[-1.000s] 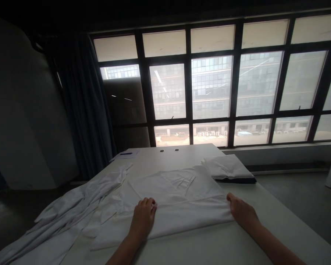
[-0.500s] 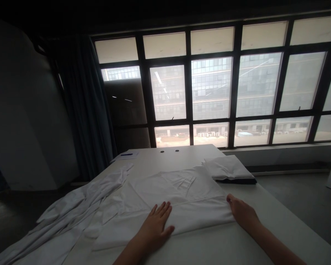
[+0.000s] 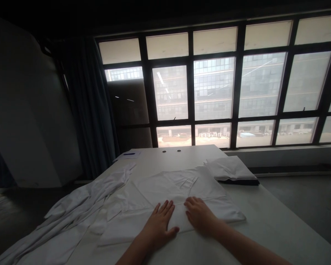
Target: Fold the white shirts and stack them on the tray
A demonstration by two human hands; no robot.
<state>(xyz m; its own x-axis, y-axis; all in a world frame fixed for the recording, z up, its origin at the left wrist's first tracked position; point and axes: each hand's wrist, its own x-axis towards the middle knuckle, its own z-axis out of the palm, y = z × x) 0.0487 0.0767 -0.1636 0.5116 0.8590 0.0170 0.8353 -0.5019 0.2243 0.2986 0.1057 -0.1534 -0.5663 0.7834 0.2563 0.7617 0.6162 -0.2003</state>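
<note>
A white garment [image 3: 151, 187], partly folded, lies spread on the white table [image 3: 278, 228] in front of me. It looks like a coat or shirt, with a pocket-like patch near its far side. My left hand [image 3: 160, 224] rests flat on its near folded flap, fingers stretched and thumb out to the right. Just to the right, my right hand [image 3: 200, 213] lies on the same flap, palm down, its fingers slightly bent and holding nothing. The undersides of both hands are hidden.
A folded white stack with dark cloth beneath [image 3: 230, 168] sits at the table's right edge. Crumpled white cloth [image 3: 82, 198] hangs over the left edge. Paper with a blue pen [image 3: 129, 154] lies at the far left corner. Windows and a dark curtain [image 3: 91, 110] stand behind.
My right hand has let go of the garment's right edge and moved left, close beside my left hand. My left hand stays flat on the cloth. The view has shifted slightly.
</note>
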